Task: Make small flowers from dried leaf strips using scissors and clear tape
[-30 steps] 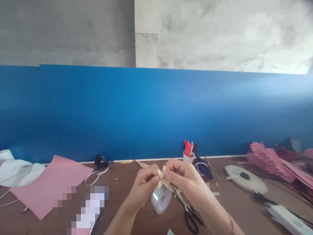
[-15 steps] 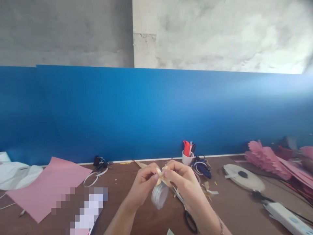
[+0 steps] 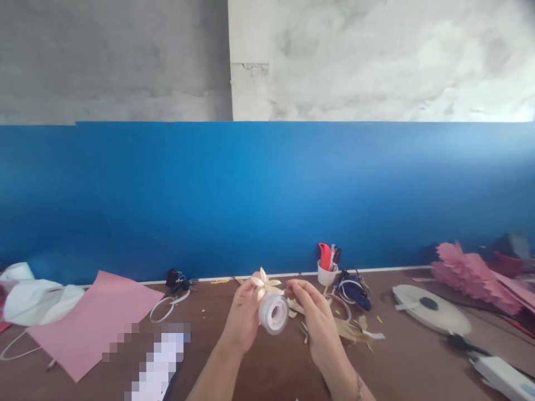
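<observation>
A small cream flower (image 3: 265, 284) with pointed petals is pinched in my left hand (image 3: 246, 312), its petals spread upward. Just below the petals hangs a roll of clear tape (image 3: 279, 329), its round face and hollow centre turned towards me. The roll touches the flower, and part of its left side is against my left fingers. My right hand (image 3: 315, 314) is closed in a pinch just right of the petals, apart from the left hand. Whatever lies between its fingertips is too small to make out.
Pink paper (image 3: 102, 317) lies at left beside white material (image 3: 35, 301). A white cup (image 3: 327, 274) of pens stands at the back. Dry scraps (image 3: 353, 331) lie right of my hands. Further right are an oval pale object (image 3: 443, 314), pink pleated paper (image 3: 472, 273) and a power strip (image 3: 507, 379).
My hands have moved apart, the right one away from the flower. The flower now shows its petals spread, and the tape roll has turned its face towards me. The view has shifted slightly.
</observation>
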Demonstrator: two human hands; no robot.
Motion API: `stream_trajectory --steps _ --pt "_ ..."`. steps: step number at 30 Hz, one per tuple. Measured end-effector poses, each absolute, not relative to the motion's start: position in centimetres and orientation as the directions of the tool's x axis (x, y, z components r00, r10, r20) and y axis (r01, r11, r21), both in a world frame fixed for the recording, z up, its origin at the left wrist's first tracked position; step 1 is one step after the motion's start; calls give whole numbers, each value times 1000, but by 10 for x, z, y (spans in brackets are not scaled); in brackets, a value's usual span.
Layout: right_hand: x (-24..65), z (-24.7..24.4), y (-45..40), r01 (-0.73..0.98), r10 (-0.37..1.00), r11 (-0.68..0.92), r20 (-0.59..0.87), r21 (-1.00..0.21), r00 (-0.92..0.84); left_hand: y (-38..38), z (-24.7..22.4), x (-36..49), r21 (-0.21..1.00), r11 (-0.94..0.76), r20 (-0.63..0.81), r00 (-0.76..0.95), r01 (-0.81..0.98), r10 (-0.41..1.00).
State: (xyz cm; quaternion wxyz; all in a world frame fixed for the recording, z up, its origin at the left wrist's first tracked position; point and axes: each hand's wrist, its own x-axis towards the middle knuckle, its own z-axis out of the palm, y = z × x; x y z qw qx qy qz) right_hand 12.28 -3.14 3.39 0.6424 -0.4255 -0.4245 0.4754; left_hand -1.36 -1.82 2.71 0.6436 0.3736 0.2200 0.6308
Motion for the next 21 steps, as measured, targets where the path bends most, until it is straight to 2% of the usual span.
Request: stream_trajectory --steps 4,8,11,13,15,17,21 --pt "121 27 -24 -233 976 129 82 -964 200 -18 28 -16 765 -100 203 91 -636 975" --pt "120 33 -28 -200 969 186 145 -962 202 -17 28 -16 778 -109 214 98 -618 972" --pt "118 39 -40 -78 915 328 296 -941 274 -16 28 -13 786 -123 229 101 -606 968" --pt "116 42 -50 96 804 483 484 -870 345 -17 28 -11 790 -157 264 97 -593 960" --pt "113 45 -60 233 715 575 621 -784 322 -17 28 -9 798 -229 320 69 -558 945" --pt "111 48 -67 224 785 538 580 -813 220 -17 27 -8 809 -329 388 23 -487 921" --pt "104 52 -71 28 949 301 302 -953 93 -16 25 -6 799 -482 500 -46 -359 865"
